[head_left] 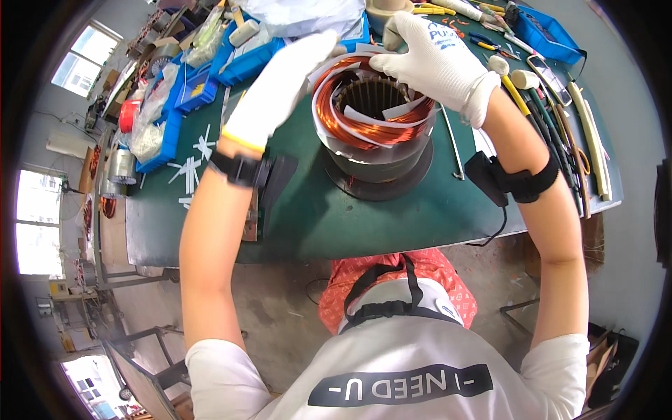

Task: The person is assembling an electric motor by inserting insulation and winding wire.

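A motor stator [374,157] stands on the green workbench, with copper wire coils [364,133] ringed round its top and white insulation paper strips [371,120] among them. My left hand [294,80], in a white glove, reaches along the far left of the coils. Its fingers lie close together, and their tips are partly hidden beside the paper at the rim. On the far right my right hand [437,66], gloved too, is bent over the coils. Its thumb is near the inner rim and apart from the curved fingers, with nothing visible between them. Each wrist wears a black strapped device.
Blue bins [252,59] with parts and plastic bags line the far left. Loose white strips [189,171] lie on the left of the workbench [294,217]. To the right are a mallet [514,84], tubes [591,147], a phone [549,78] and another blue bin [546,35]. A thin rod [453,143] lies beside the stator.
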Motion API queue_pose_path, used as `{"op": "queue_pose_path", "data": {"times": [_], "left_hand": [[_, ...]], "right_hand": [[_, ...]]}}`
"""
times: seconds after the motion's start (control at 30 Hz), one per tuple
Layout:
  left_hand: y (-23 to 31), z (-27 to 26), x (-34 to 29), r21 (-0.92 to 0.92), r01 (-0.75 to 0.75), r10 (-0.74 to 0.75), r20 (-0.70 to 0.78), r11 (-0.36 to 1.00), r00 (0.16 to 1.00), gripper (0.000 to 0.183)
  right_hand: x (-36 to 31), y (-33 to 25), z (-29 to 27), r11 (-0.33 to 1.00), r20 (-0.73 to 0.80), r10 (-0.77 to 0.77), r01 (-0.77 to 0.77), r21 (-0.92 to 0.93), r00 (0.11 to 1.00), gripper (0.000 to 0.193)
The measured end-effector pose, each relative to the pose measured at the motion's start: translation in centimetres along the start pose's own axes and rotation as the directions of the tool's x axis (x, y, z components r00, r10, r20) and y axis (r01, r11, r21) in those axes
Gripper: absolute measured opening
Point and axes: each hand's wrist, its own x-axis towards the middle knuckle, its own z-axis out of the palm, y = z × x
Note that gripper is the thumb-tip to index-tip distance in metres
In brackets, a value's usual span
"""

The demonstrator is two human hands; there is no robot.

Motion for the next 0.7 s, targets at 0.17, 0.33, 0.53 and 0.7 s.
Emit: {"op": "queue_pose_path", "data": {"times": [0.17, 0.33, 0.53, 0.7], "left_hand": [[-0.5, 1.5, -1.8, -0.021, 0.017, -0.017, 0.005, 1.0, 1.0, 0.043], [-1.0, 1.4, -0.8, 0.088, 0.051, -0.049, -0.015, 0.995, 0.999, 0.039], [-0.1, 1.5, 0.2, 0.043, 0.051, -0.054, 0.053, 0.998, 0.997, 0.039], [3.9, 0.8, -1.4, 0.689, 0.19, -0.059, -0.209, 0.699, 0.976, 0.028]], "right_hand": [[1.8, -0.4, 0.6, 0.884, -0.014, -0.467, 0.466, -0.02, 0.884, 0.025], [2.9, 0.8, 3.0, 0.959, 0.021, -0.274, 0.275, -0.064, 0.962, 0.019], [1.2, -0.7, 2.6, 0.944, -0.132, -0.254, 0.217, -0.248, 0.958, 0.015], [1.0, 0.2, -0.7, 0.993, 0.096, -0.101, 0.095, 0.064, 0.99, 0.022]]}}
